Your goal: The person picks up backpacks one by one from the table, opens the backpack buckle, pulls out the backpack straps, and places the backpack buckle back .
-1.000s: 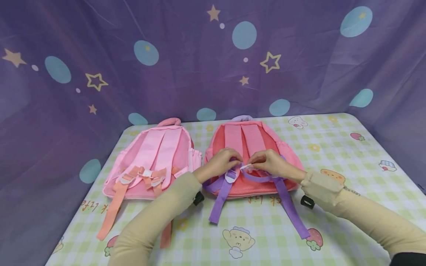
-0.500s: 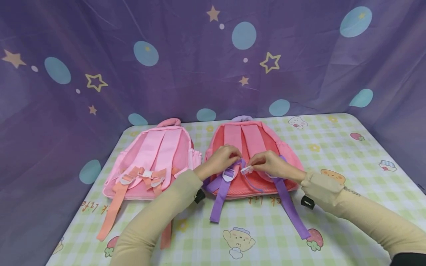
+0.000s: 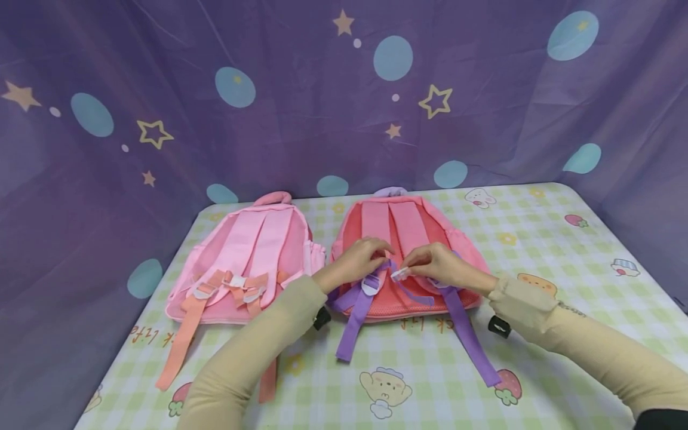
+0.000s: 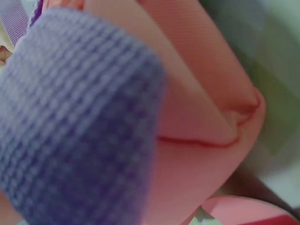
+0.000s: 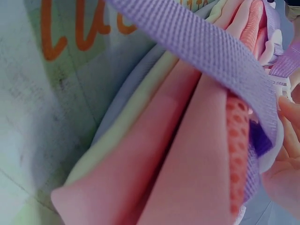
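A coral-pink backpack (image 3: pixel 376 218) lies with its shoulder straps facing up. Over its lower middle, my left hand (image 3: pixel 359 261) pinches a purple strap near a white buckle (image 3: pixel 399 274). My right hand (image 3: pixel 442 264) holds that buckle between thumb and fingers. From the buckle, the strap's loose tail (image 3: pixel 419 298) hangs down to the right. Part of my right hand (image 5: pixel 287 159) and the buckle (image 5: pixel 280 84) show at the edge of the right wrist view. In the left wrist view, a blurred purple strap (image 4: pixel 79 117) covers much of the pink fabric.
A lighter pink backpack (image 3: pixel 242 245) with orange straps (image 3: pixel 185 340) lies to the left. Two purple strap ends (image 3: pixel 355 328) trail toward the table's front. A checked cloth (image 3: pixel 537 257) covers the table, and a purple patterned curtain (image 3: pixel 301 119) hangs behind and around.
The purple strap's tail, earlier curving from the buckle to the right shoulder strap, has dropped free and looks shorter. Both hands have shifted only slightly.
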Demonstrator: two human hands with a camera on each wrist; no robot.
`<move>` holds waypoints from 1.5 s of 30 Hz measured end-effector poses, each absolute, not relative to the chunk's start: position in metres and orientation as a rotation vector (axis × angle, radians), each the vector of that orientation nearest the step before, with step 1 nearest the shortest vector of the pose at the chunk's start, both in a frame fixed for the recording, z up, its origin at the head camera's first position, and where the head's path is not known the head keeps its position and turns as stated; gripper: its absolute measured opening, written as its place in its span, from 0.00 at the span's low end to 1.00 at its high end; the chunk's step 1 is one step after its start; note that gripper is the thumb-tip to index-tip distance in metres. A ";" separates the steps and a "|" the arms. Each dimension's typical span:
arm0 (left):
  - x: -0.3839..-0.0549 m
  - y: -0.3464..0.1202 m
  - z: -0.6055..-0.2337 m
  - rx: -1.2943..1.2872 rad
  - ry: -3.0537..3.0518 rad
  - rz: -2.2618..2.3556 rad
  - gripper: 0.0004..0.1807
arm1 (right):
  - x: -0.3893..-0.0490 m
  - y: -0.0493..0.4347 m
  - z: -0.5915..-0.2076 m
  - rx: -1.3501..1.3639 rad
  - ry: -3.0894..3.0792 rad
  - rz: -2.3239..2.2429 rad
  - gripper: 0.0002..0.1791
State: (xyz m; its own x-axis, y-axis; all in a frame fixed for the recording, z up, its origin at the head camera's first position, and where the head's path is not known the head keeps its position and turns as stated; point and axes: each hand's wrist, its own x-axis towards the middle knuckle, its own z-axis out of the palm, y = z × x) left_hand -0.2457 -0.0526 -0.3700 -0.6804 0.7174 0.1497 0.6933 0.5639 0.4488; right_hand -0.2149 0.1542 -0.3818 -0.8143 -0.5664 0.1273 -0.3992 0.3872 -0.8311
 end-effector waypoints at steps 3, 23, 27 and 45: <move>-0.246 -0.053 -0.371 1.279 2.705 0.727 0.12 | -0.214 0.155 -0.381 -0.882 2.472 -1.402 0.06; -0.239 -0.052 -0.372 1.355 2.606 0.703 0.05 | -0.213 0.161 -0.380 -0.954 2.437 -1.430 0.06; -0.239 -0.051 -0.373 1.340 2.592 0.734 0.04 | -0.213 0.163 -0.381 -0.954 2.435 -1.428 0.06; -0.241 -0.055 -0.376 1.154 2.694 0.989 0.05 | -0.214 0.168 -0.377 -0.816 2.415 -1.409 0.07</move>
